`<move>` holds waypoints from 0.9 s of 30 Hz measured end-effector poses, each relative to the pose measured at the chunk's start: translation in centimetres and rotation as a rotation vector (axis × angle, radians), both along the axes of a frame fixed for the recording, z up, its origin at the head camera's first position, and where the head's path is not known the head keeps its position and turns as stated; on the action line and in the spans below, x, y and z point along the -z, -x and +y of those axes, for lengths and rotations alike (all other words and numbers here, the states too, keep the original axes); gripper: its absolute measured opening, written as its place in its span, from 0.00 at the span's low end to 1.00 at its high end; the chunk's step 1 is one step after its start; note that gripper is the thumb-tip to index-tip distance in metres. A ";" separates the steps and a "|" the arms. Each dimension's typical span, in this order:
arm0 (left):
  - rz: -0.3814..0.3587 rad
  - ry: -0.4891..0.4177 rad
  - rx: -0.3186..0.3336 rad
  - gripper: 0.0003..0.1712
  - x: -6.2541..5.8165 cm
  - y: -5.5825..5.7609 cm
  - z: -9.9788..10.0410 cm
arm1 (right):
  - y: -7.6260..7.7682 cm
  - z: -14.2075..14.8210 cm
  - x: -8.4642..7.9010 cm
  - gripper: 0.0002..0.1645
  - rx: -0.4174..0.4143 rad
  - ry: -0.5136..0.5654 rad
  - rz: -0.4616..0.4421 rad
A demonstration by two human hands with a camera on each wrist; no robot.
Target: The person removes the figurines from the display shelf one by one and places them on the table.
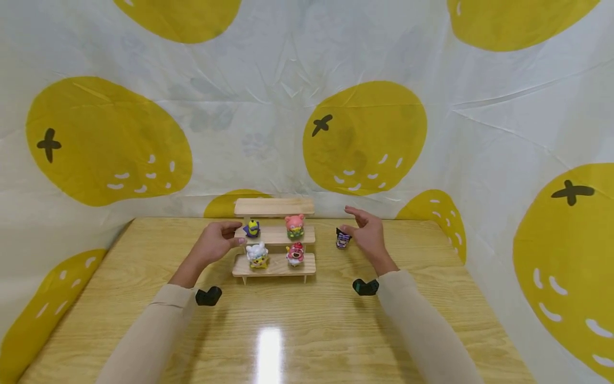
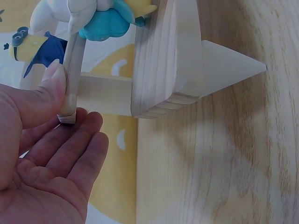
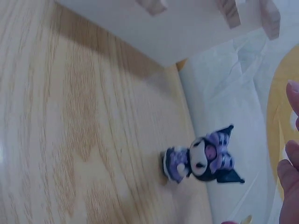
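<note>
Pale-wood three-tiered stand [image 1: 274,207], bearing a caped yellow figurine [image 1: 251,229] and pink figurine [image 1: 295,226] on its middle tier [image 1: 273,235], a white-hooded figurine [image 1: 257,256] and red-and-pink figurine [image 1: 295,254] below. Patterned curtain [image 1: 268,133] behind. From afar, I see the left hand [image 1: 215,244] pinch the middle tier's end; rightward, a black-and-purple figurine [image 1: 342,240] stands on the table [image 1: 312,330] just beside the right hand [image 1: 369,236], thumb and fingers spread.

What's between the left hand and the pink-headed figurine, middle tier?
Caped Minion figurine, then a bare stretch of the wooden stand's middle tier before the pink-headed figurine. Shows in the head view.
</note>
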State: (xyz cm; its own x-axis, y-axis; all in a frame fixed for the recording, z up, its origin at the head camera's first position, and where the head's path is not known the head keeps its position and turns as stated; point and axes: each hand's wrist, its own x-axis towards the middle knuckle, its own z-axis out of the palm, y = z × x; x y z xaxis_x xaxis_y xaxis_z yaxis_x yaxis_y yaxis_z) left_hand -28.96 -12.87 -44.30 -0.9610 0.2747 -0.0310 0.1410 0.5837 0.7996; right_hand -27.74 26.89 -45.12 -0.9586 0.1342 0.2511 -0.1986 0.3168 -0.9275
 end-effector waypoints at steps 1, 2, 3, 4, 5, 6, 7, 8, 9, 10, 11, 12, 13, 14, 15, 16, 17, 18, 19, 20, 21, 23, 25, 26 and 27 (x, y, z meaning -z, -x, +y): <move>-0.001 0.000 -0.001 0.31 0.0 0.0 0.0 | -0.2 -0.3 -0.1 0.28 -0.009 0.008 0.002; -0.002 0.001 -0.003 0.31 0.0 0.0 0.0 | -0.3 -0.5 -0.2 0.28 -0.019 0.013 0.001; -0.001 0.002 -0.004 0.31 0.0 0.0 0.0 | -0.5 -0.7 -0.3 0.28 -0.030 0.019 0.002; -0.001 0.002 -0.002 0.31 0.0 0.0 0.0 | -0.6 -1.0 -0.4 0.29 -0.040 0.027 -0.004; -0.001 0.003 -0.001 0.31 0.0 0.0 0.0 | -0.8 -1.2 -0.4 0.29 -0.048 0.034 -0.011; -0.004 0.002 -0.003 0.31 0.0 0.0 0.0 | -0.9 -1.4 -0.6 0.29 -0.055 0.039 -0.020; -0.010 -0.003 -0.005 0.31 0.0 0.0 0.0 | -1.1 -1.6 -0.7 0.30 -0.064 0.050 -0.029; -0.011 -0.004 -0.006 0.31 -0.1 -0.1 0.0 | -1.3 -1.7 -0.9 0.30 -0.074 0.063 -0.039; -0.008 -0.002 -0.002 0.31 -0.1 -0.1 0.0 | -1.5 -1.9 -1.1 0.30 -0.084 0.077 -0.051; -0.011 -0.004 -0.003 0.31 -0.1 -0.1 0.0 | -1.7 -2.1 -1.3 0.30 -0.095 0.091 -0.063; -0.009 -0.003 -0.001 0.31 -0.1 -0.1 0.1 | -1.8 -2.3 -1.4 0.30 -0.106 0.104 -0.073; -0.011 -0.005 -0.003 0.31 -0.1 -0.1 0.1 | -2.0 -2.5 -1.6 0.30 -0.119 0.120 -0.082; -0.009 -0.004 0.001 0.31 0.0 -0.1 0.1 | -2.2 -2.7 -1.7 0.30 -0.134 0.137 -0.089; -0.004 -0.001 0.004 0.32 0.0 -0.1 0.1 | -2.3 -2.8 -1.8 0.30 -0.147 0.148 -0.092; -0.003 0.000 0.007 0.32 0.0 -0.1 0.1 | -2.4 -3.0 -1.9 0.30 -0.157 0.158 -0.092; -0.005 -0.003 0.005 0.32 0.1 -0.1 0.1 | -2.5 -3.2 -2.0 0.30 -0.168 0.170 -0.090; -0.002 -0.001 0.007 0.31 0.1 -0.1 0.0 | -2.6 -3.3 -2.0 0.30 -0.178 0.178 -0.087; -0.003 -0.002 0.005 0.31 0.1 -0.1 0.0 | -2.6 -3.5 -2.0 0.30 -0.187 0.183 -0.083; 0.000 0.001 0.007 0.31 0.2 -0.1 0.0 | -2.6 -3.7 -2.0 0.29 -0.197 0.185 -0.079; -0.002 0.000 0.004 0.31 0.2 0.0 0.0 | -2.5 -3.9 -2.0 0.29 -0.205 0.185 -0.075; -0.004 0.000 0.002 0.31 0.1 0.0 0.0 | -2.5 -4.1 -2.1 0.28 -0.215 0.182 -0.073; -0.003 0.002 0.001 0.31 0.1 0.0 -0.1 | -2.4 -4.5 -2.1 0.28 -0.237 0.174 -0.077; -0.004 0.000 0.001 0.31 0.0 0.0 -0.1 | -2.3 -4.9 -2.1 0.27 -0.252 0.169 -0.082; -0.007 -0.004 0.000 0.31 0.0 0.0 -0.1 | -2.3 -5.1 -2.2 0.27 -0.259 0.167 -0.085; -0.008 -0.006 -0.001 0.31 0.0 0.0 -0.1 | -2.2 -5.4 -2.2 0.27 -0.265 0.163 -0.085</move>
